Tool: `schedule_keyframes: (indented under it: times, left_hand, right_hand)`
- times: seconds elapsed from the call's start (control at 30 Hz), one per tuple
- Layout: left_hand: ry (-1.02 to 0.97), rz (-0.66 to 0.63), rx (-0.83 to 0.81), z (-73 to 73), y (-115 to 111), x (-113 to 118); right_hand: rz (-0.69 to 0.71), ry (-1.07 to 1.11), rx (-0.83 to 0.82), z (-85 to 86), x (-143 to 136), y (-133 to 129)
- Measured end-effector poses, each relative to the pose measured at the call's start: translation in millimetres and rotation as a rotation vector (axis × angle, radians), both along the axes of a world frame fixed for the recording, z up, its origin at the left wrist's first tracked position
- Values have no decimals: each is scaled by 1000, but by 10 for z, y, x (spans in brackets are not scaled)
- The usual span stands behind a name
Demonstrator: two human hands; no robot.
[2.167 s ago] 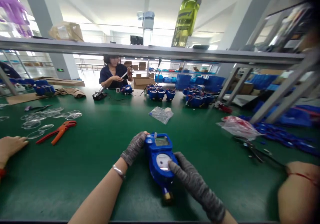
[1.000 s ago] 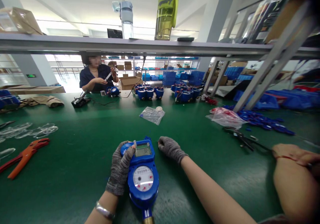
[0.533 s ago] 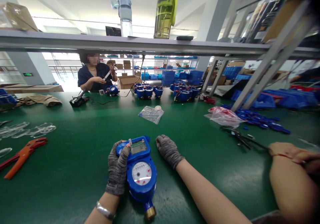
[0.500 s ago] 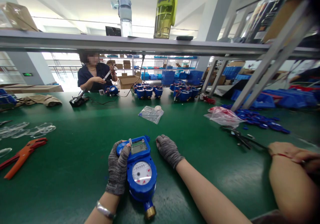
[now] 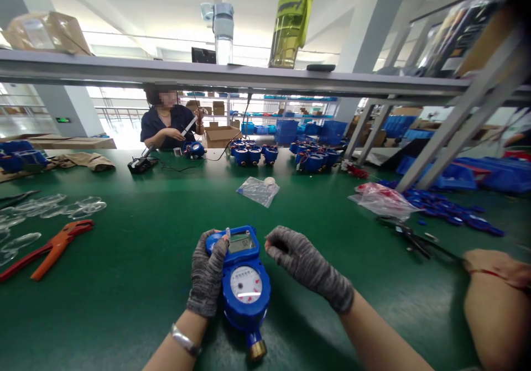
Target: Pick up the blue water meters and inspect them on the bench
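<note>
A blue water meter (image 5: 245, 310) with a small display, a round dial and a brass threaded end lies on the green table in front of me. My left hand (image 5: 207, 274), in a grey fingerless glove, grips its upper left side, thumb beside the display. A small shiny pin-like piece (image 5: 228, 235) stands up at that thumb; whether it belongs to the meter I cannot tell. Just right of the display, apart from the meter, my gloved right hand (image 5: 305, 260) has its fingertips pinched together. Anything between them is hidden.
Orange-handled cutters (image 5: 62, 246) and clear rings (image 5: 52, 208) lie left. A plastic bag (image 5: 259, 190) lies ahead, blue meters (image 5: 249, 152) behind it. Dark pliers (image 5: 409, 235) and another person's arm (image 5: 493, 304) are right. A co-worker (image 5: 170, 122) sits opposite, under a shelf (image 5: 249, 75).
My right hand has lifted from the table and turned, its fingertips now pinched beside the display. The left hand keeps its hold on the meter. The whole view has shifted slightly.
</note>
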State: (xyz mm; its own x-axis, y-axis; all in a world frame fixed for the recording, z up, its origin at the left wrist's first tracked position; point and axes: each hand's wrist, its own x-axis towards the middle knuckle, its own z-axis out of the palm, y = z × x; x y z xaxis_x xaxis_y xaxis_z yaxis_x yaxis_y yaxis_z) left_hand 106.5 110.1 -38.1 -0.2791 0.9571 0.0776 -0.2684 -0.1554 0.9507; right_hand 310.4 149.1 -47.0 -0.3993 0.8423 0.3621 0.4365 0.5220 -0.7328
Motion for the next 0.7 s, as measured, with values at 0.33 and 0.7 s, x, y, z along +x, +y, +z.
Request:
schedule_keyframes:
  times: [0.33, 0.7]
  left_hand:
    - [-3, 0, 18, -1, -3, 2]
    - [32, -10, 18, -5, 6, -19]
  right_hand:
    - [69, -129, 31, 311, -128, -200]
    - [84, -243, 391, 429, -132, -392]
